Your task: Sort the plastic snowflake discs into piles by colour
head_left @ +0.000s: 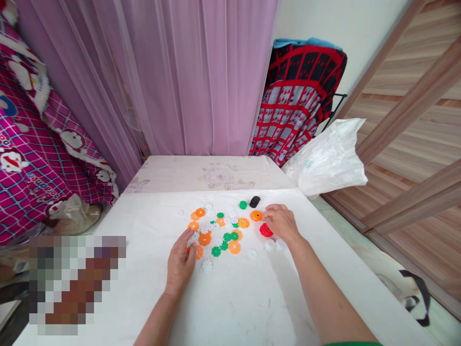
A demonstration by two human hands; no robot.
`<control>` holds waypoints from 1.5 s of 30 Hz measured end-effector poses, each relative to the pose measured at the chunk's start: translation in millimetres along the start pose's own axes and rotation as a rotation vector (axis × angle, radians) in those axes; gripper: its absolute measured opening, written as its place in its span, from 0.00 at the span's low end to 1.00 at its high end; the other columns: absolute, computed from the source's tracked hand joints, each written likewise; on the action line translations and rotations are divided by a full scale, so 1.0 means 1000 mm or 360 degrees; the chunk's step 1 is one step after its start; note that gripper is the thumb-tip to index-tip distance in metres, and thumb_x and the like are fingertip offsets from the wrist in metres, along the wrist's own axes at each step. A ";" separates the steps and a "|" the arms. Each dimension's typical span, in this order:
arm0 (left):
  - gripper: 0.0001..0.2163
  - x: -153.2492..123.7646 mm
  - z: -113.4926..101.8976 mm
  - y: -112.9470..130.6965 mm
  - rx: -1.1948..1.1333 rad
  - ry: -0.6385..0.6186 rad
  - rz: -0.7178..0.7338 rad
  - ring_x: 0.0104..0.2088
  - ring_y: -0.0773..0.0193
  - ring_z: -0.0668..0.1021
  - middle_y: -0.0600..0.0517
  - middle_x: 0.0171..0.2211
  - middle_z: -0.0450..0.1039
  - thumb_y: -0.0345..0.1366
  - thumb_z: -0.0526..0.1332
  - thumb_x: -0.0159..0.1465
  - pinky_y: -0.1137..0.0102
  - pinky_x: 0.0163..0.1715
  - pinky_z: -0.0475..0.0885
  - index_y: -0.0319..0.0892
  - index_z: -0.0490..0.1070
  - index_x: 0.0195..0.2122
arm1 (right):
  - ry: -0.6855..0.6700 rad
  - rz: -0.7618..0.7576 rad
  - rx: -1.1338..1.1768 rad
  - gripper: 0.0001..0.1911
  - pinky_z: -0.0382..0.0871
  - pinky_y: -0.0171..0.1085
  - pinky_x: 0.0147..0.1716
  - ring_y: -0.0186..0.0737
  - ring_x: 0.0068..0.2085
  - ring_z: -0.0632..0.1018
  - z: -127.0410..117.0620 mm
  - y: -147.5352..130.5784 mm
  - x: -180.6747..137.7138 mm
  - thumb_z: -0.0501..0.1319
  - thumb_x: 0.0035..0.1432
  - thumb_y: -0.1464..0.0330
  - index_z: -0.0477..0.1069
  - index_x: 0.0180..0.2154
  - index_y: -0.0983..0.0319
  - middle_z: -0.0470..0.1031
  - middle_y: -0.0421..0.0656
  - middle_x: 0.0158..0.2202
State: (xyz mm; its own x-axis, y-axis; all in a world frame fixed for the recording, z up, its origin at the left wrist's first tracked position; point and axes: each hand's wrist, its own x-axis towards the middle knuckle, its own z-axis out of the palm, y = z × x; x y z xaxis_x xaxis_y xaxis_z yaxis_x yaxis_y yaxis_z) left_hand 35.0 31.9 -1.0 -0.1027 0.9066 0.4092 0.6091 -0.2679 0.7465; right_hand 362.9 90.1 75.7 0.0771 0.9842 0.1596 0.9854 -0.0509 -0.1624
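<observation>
Flower-shaped plastic discs in orange, green and white lie scattered on the white tabletop (pixel 230 293). My left hand (pixel 182 262) rests at the left edge of the scatter, thumb and fingers apart, over orange discs (pixel 199 252) and white discs; its fingertips touch or nearly touch them. At the right, my right hand (pixel 283 222) has its fingers drawn together beside a stack of orange discs (pixel 256 216); whatever they pinch is hidden. Just below those fingers sits a stack of red discs (pixel 265 230). Green discs (pixel 226 237) lie mid-scatter.
Behind the orange stack stand a stack of black discs (pixel 255 201) and a green stack (pixel 243 205). White discs (pixel 274 245) lie near my right wrist. A white plastic bag (pixel 327 161) hangs at the table's right edge. A purple curtain (pixel 201 77) closes off the back.
</observation>
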 end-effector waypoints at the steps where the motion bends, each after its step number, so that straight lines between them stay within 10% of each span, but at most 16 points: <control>1: 0.16 0.000 0.000 0.000 0.0003 0.0002 0.0005 0.55 0.55 0.74 0.45 0.55 0.72 0.39 0.53 0.65 0.56 0.56 0.69 0.44 0.70 0.52 | -0.0034 -0.0009 -0.0006 0.15 0.64 0.42 0.45 0.43 0.50 0.71 0.000 -0.002 -0.001 0.58 0.52 0.75 0.79 0.26 0.51 0.77 0.36 0.47; 14: 0.16 0.000 0.002 -0.004 0.0033 0.0038 0.0079 0.55 0.56 0.75 0.46 0.54 0.73 0.38 0.54 0.65 0.56 0.55 0.70 0.44 0.70 0.52 | -0.0360 -0.0052 -0.0138 0.21 0.57 0.47 0.52 0.46 0.61 0.61 -0.002 -0.017 -0.001 0.52 0.59 0.75 0.79 0.41 0.47 0.67 0.39 0.60; 45: 0.16 -0.001 0.005 -0.007 0.0034 0.0096 0.0112 0.54 0.58 0.75 0.45 0.54 0.73 0.36 0.53 0.65 0.57 0.55 0.71 0.44 0.69 0.52 | -0.0277 -0.0386 -0.0005 0.10 0.53 0.41 0.48 0.45 0.49 0.69 0.022 -0.064 -0.006 0.61 0.54 0.71 0.72 0.40 0.60 0.76 0.46 0.42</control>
State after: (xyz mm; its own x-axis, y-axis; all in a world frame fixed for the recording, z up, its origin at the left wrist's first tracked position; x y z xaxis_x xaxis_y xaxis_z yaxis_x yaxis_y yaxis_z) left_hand 35.3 34.1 -9.4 -0.1061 0.8644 0.4915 0.6330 -0.3225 0.7038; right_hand 295.7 91.0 63.8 -0.1875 0.9820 0.0240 0.9724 0.1890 -0.1370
